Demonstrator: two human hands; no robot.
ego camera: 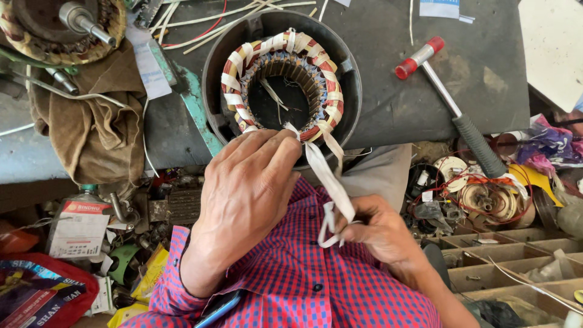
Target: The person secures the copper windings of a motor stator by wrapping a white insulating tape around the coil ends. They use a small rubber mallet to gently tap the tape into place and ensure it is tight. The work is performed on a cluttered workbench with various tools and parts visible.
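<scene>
At the near edge of the desk [388, 109] sits a round dark motor housing [349, 91], and inside it the stator winding [282, 85] — a copper-red coil ring bound at intervals with white tape. A strip of white binding tape [325, 176] runs from the ring's near rim down toward the person. The left hand [246, 194] rests over the near rim of the housing, fingertips pinched closed on the tape where it leaves the coil. The right hand [379, 231] is below and to the right, closed around the loose tail of the tape, holding it taut. Judged from this, the lacing of the coil is the step in hand; the next turn would call for steady tension and a clean pass through the ring. Beyond the housing, a red-tipped mallet [449, 103] lies on the desk — to the left, a brown cloth [97, 133] and a second motor [61, 30].
</scene>
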